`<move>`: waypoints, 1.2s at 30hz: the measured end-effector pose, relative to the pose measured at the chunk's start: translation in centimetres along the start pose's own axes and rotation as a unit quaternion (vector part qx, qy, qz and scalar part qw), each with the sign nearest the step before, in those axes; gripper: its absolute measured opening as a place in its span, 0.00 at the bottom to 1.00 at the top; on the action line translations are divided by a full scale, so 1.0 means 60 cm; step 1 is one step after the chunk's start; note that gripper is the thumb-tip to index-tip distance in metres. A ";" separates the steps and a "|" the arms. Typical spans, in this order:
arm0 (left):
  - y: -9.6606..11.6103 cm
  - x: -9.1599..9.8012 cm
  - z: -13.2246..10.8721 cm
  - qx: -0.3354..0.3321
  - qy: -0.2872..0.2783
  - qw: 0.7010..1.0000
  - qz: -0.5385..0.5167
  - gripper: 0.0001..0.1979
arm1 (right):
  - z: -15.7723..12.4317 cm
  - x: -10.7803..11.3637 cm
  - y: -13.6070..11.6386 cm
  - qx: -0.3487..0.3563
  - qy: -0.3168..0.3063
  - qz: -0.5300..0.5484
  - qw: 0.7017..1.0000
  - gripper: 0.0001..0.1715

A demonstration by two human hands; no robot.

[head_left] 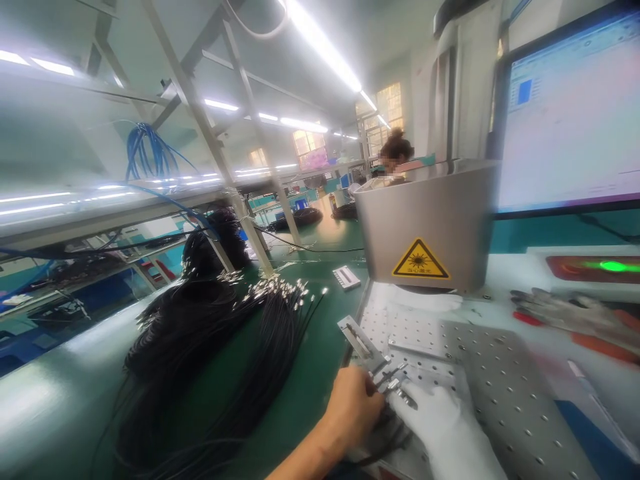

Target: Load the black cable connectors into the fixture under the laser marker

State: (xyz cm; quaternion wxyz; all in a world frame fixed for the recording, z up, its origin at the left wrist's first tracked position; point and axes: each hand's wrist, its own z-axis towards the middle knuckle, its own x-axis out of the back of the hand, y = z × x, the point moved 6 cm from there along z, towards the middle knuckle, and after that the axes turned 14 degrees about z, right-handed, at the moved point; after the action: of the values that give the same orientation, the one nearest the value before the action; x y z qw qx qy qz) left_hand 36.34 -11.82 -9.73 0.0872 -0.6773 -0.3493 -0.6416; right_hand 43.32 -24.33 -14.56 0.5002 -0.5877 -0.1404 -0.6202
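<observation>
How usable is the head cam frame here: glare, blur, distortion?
Head view: ceiling tube lights blow out and streak; the monitor is washed out, text unreadable; wide-angle bending at the edges; motion blur softens the gloves and black cables; left hand and gloved right hand fairly sharp.

A monitor (570,113) glows above pliers (565,313) and a laser-warning housing (425,227).

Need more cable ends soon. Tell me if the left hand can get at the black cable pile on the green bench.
Probably yes: the left hand is beside the black cable pile, with bare green bench between them.
</observation>
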 end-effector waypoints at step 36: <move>-0.017 0.047 -0.024 -0.114 0.082 0.987 -0.072 0.15 | 0.022 -0.043 0.042 -0.120 0.017 -0.008 0.993 0.20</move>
State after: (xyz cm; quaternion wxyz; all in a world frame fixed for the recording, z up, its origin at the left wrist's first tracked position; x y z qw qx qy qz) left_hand 34.39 -10.90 -7.22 -0.0088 -0.6008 -0.3134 -0.7353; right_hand 45.59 -23.31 -17.49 0.4233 -0.6319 -0.0617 -0.6464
